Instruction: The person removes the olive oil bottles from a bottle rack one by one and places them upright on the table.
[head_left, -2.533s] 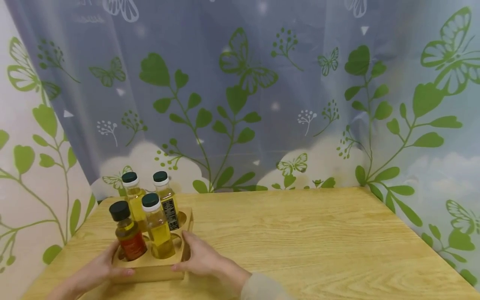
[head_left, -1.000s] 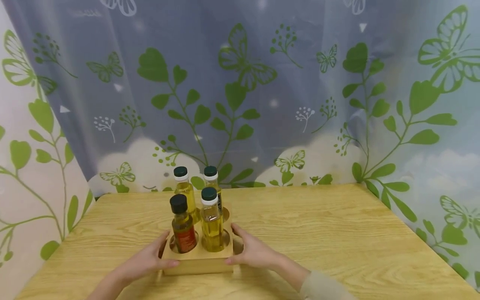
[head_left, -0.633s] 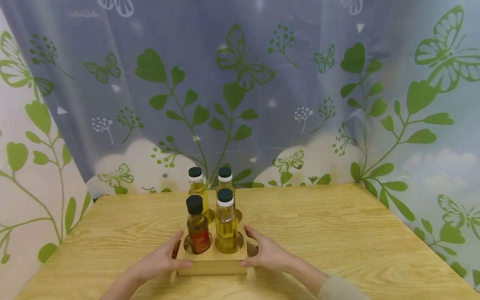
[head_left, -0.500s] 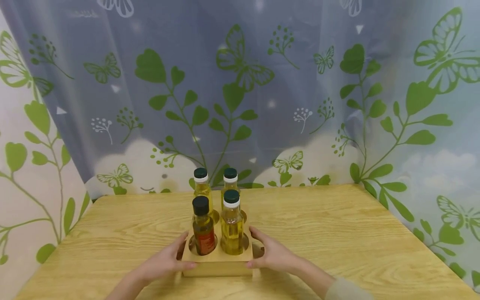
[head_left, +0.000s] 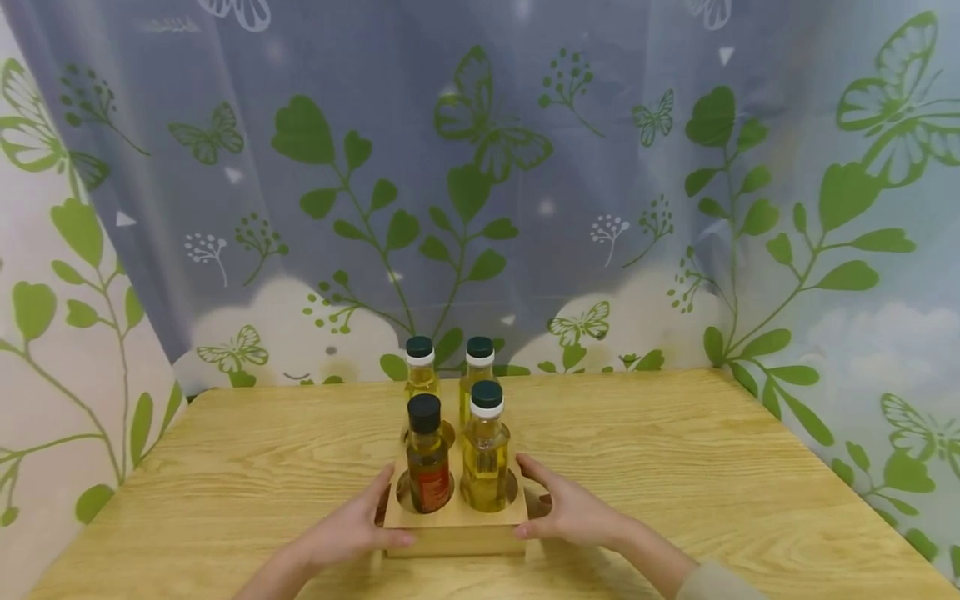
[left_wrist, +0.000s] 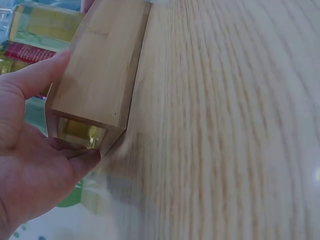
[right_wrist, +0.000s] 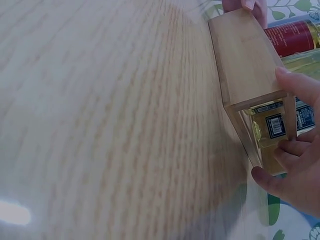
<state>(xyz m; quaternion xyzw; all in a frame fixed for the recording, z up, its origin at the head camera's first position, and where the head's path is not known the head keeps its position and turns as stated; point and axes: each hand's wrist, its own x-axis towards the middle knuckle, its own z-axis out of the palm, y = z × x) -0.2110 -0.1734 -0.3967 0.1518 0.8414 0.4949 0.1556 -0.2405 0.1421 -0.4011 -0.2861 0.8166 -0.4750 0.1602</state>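
A light wooden bottle rack (head_left: 454, 542) stands near the table's front, with round holes in its top. Its front row has a black-capped bottle with a red label (head_left: 432, 483) and a green-capped bottle of yellow oil (head_left: 486, 467). Behind them stand two more green-capped oil bottles, the back left one (head_left: 422, 379) and the back right one (head_left: 478, 377), partly hidden. My left hand (head_left: 348, 527) grips the rack's left end, thumb on the front face. At the right end my right hand (head_left: 573, 512) grips likewise; in the right wrist view its fingers curl at the open side (right_wrist: 270, 127).
The wood-grain table (head_left: 675, 467) extends on both sides of the rack. A printed curtain (head_left: 480, 208) with leaves and butterflies hangs along the table's back edge and continues down both sides.
Both hands have moved the rack with its bottles rightward, from the table's left side to near the middle. The rack has turned more squarely to the front; the grip looks the same.
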